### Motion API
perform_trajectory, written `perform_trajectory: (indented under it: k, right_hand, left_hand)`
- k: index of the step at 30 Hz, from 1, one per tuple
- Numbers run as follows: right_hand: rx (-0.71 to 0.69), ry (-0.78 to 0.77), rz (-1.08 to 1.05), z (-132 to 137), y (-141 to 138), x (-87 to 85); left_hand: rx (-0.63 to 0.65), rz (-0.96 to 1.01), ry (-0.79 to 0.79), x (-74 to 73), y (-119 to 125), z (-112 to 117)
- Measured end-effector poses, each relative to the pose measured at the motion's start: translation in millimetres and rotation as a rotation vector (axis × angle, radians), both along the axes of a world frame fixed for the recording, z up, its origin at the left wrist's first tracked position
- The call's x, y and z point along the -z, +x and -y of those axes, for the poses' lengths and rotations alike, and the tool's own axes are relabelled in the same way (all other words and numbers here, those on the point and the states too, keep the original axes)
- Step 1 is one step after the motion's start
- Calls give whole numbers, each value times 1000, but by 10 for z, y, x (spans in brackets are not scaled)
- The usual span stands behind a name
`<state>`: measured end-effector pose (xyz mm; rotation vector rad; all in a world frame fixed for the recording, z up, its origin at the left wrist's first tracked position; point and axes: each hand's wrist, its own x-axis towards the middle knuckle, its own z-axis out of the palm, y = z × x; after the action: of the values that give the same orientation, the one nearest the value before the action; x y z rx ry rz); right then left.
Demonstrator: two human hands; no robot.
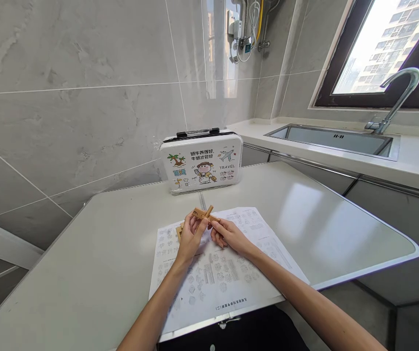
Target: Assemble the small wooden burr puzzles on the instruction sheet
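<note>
My left hand and right hand pinch small wooden pieces above the printed sheet, fingertips nearly together. The pieces look light and stiff, best held by their flat sides.

Table: pale grey-white glossy top, white edge trim, straight seam showing at mid-top, small metal latch on near edge. Directly on it: large white paper sheet with printed line diagrams, flat, skewed, reaching near edge; white rectangular case with black handle and cartoon prints, upright at far end, just beyond sheet.
</note>
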<state>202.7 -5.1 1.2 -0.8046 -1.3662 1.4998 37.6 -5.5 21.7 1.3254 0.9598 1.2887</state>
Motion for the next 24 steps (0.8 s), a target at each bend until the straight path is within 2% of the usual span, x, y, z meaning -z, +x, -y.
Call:
perform_trajectory:
  k: [5, 11, 17, 24]
  right_hand:
    - [188, -143, -109, -32, 61, -32]
    - [436, -340, -292, -93, 160, -44]
    - [538, -363, -374, -136, 193, 13]
    - [627, -347, -437, -211, 256, 135]
  left_hand:
    - [-74, -20, -43, 27, -5, -3]
    - [-37, -32, -37, 62, 9, -2]
    - [4, -90, 19, 127, 36, 4]
    - [30, -246, 51, 111, 91, 67]
